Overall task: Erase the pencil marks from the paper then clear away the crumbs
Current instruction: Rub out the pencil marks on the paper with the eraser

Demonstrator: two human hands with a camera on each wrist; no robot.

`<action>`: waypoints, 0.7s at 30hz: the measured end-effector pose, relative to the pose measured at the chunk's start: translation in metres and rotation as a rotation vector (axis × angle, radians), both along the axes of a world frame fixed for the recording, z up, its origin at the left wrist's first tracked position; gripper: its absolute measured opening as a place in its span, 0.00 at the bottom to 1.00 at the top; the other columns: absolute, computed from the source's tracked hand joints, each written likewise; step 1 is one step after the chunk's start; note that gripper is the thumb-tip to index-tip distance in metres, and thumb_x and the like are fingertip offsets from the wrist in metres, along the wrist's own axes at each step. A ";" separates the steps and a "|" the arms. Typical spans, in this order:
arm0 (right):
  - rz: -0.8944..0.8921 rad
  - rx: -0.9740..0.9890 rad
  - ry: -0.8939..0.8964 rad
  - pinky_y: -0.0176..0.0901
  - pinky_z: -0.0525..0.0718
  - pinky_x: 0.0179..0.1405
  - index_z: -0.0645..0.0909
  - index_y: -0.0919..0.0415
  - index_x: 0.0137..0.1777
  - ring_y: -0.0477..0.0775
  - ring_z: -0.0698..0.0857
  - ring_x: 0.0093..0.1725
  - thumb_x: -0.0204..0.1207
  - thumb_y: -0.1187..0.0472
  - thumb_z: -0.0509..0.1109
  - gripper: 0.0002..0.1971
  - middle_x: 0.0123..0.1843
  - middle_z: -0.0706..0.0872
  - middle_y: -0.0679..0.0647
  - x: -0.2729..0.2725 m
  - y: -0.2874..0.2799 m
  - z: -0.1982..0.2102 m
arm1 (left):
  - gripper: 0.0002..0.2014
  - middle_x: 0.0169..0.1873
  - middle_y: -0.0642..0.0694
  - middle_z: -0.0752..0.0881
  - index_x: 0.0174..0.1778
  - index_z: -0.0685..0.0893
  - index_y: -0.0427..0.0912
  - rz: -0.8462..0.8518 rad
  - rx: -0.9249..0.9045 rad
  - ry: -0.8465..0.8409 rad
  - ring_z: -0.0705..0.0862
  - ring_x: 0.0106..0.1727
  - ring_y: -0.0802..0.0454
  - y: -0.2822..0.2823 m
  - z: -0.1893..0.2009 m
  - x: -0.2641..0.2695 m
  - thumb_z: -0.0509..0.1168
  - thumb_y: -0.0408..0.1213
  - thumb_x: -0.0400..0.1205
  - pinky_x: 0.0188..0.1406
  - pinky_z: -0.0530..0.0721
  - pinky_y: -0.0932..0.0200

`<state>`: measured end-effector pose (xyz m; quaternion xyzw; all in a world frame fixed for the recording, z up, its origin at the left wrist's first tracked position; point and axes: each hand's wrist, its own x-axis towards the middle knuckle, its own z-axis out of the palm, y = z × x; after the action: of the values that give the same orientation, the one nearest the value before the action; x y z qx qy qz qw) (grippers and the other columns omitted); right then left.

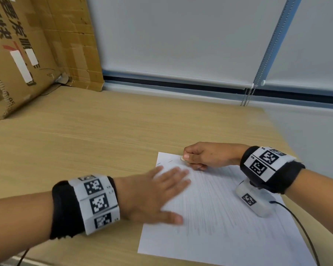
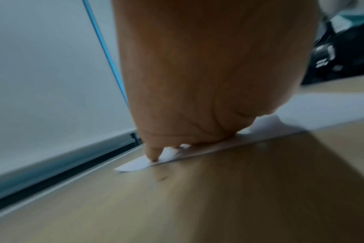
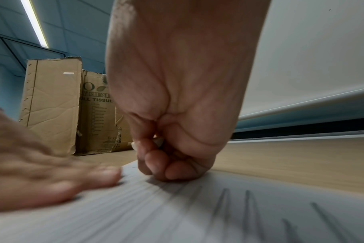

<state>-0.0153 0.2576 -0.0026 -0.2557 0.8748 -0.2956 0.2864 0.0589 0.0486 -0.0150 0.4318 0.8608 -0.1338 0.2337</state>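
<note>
A white sheet of paper [image 1: 225,223] lies on the wooden table, covered in faint grey pencil strokes [image 3: 249,207]. My left hand [image 1: 161,191] lies flat on the sheet's left part with its fingers spread; it looks blurred. My right hand [image 1: 198,156] rests near the paper's far edge, curled into a fist. A small pale eraser [image 1: 182,158] peeks out between its thumb and forefinger, and a sliver of the eraser [image 3: 158,141] also shows in the right wrist view. In the left wrist view my palm [image 2: 197,82] hides most of the paper [image 2: 314,110].
Worn cardboard boxes [image 1: 37,47] stand at the table's far left. A window blind [image 1: 181,35] with a bead chain [image 1: 247,96] hangs behind the table [image 1: 85,135]. A black cable [image 1: 304,233] trails from my right wrist across the paper's right side.
</note>
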 end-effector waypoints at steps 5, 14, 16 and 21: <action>0.007 0.022 0.018 0.42 0.76 0.41 0.71 0.56 0.38 0.47 0.73 0.32 0.87 0.50 0.56 0.17 0.31 0.74 0.47 -0.001 0.000 0.000 | 0.43 0.81 0.45 0.23 0.81 0.24 0.44 0.203 -0.045 0.091 0.24 0.82 0.53 -0.028 0.008 -0.019 0.30 0.69 0.80 0.84 0.33 0.48; 0.004 0.043 0.035 0.41 0.76 0.40 0.72 0.57 0.38 0.47 0.73 0.31 0.87 0.50 0.57 0.17 0.32 0.75 0.48 -0.001 -0.001 -0.002 | 0.43 0.83 0.47 0.25 0.82 0.24 0.44 0.182 -0.055 0.119 0.23 0.81 0.55 -0.043 0.000 -0.008 0.29 0.69 0.79 0.83 0.29 0.49; 0.010 0.065 0.068 0.38 0.76 0.38 0.72 0.56 0.36 0.44 0.73 0.30 0.87 0.51 0.58 0.17 0.31 0.75 0.46 0.000 -0.003 -0.002 | 0.44 0.83 0.48 0.27 0.83 0.26 0.44 0.218 -0.008 0.075 0.26 0.82 0.57 -0.042 0.002 -0.015 0.32 0.70 0.80 0.84 0.33 0.50; 0.054 0.194 0.218 0.32 0.71 0.33 0.72 0.53 0.34 0.39 0.71 0.27 0.85 0.48 0.60 0.18 0.30 0.75 0.42 0.001 -0.007 -0.001 | 0.49 0.84 0.52 0.30 0.85 0.31 0.47 0.235 0.053 0.027 0.32 0.84 0.60 -0.028 0.006 -0.023 0.46 0.73 0.80 0.85 0.35 0.51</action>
<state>-0.0141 0.2502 -0.0032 -0.2808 0.9179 -0.1724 0.2210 0.0360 0.0211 -0.0091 0.3321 0.9117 -0.0885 0.2249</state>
